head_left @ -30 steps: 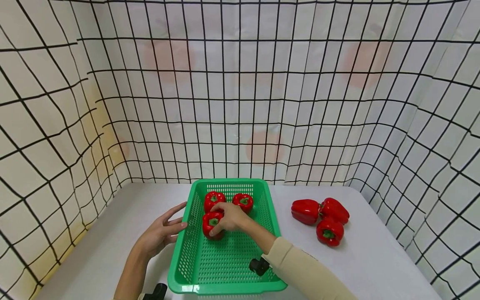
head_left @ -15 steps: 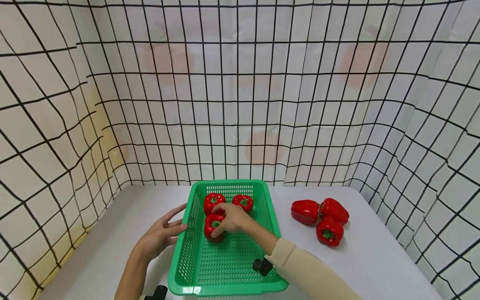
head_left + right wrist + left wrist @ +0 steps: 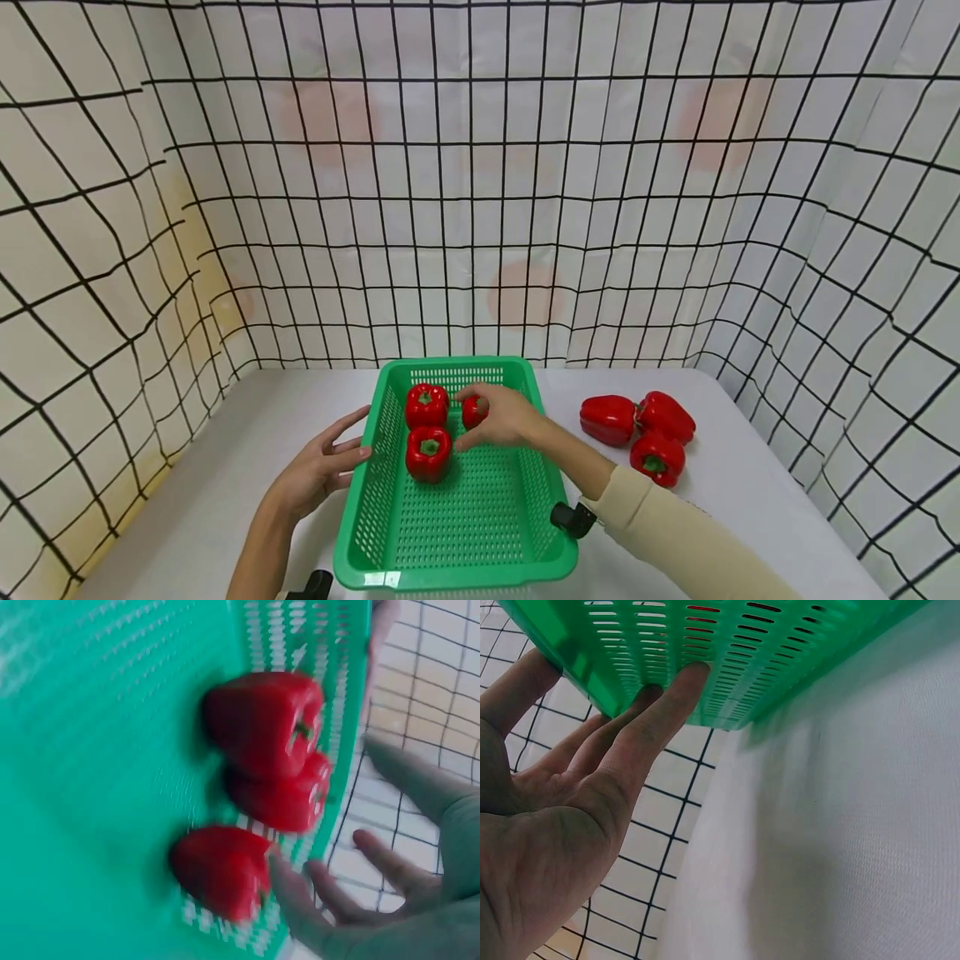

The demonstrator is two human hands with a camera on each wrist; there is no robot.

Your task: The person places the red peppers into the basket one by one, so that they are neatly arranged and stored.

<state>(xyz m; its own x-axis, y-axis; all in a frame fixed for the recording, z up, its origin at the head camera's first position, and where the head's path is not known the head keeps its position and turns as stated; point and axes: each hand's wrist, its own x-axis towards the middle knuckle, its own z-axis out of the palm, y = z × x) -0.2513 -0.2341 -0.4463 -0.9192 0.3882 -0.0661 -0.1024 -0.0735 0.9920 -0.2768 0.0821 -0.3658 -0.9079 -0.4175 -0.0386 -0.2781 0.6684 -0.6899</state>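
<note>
Three red bell peppers stand in a green plastic basket (image 3: pixel 472 521): a nearer-left pepper (image 3: pixel 428 455), a back-left pepper (image 3: pixel 426 406) just behind it, and a back-right pepper (image 3: pixel 472 412) partly covered by my right hand (image 3: pixel 502 417). That hand hovers over the basket with fingers spread and nothing in its grasp; the right wrist view shows all three peppers apart from the palm. Outside the basket, my left hand (image 3: pixel 322 468) rests extended fingertips against the left wall, as the left wrist view shows under the slotted side (image 3: pixel 727 652).
Right of the basket, three more bell peppers lie grouped on the white table: a left one (image 3: pixel 607 419), a back-right one (image 3: pixel 666 417) and a front one (image 3: pixel 657 458). Black grid netting (image 3: pixel 480 200) over white sheets encloses the table at the back and sides.
My right hand held the nearer-left pepper, shifted it slightly toward me, then let go and moved right, over the back-right pepper. The left hand has stayed at the basket wall.
</note>
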